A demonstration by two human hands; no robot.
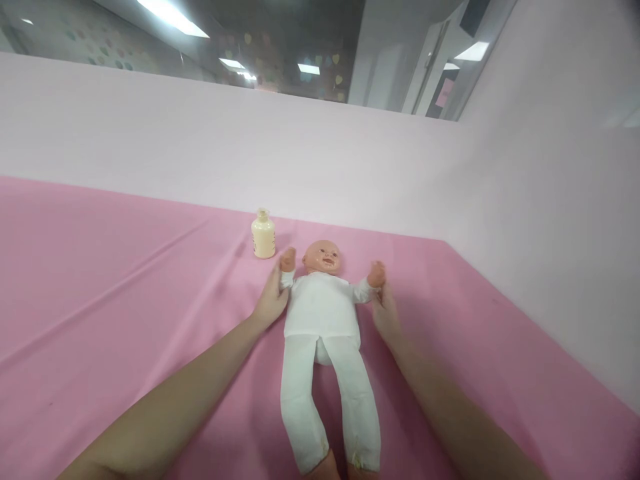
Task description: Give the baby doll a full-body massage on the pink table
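Observation:
A baby doll [323, 307] with a white cloth body lies on its back on the pink surface, head toward the wall and legs toward me. My left hand [271, 293] is closed around the doll's arm at the left, near its wrist. At the right, my right hand [386, 310] grips the doll's other arm just below its hand. Both doll arms are bent up beside the head. Some of my fingers are hidden behind the doll's arms.
A cream bottle [263, 235] stands upright beyond my left hand, near the wall. The pink sheet [125, 267] has creases at the left. A pale wall [225, 153] runs along the back and right, with a window [280, 40] above it.

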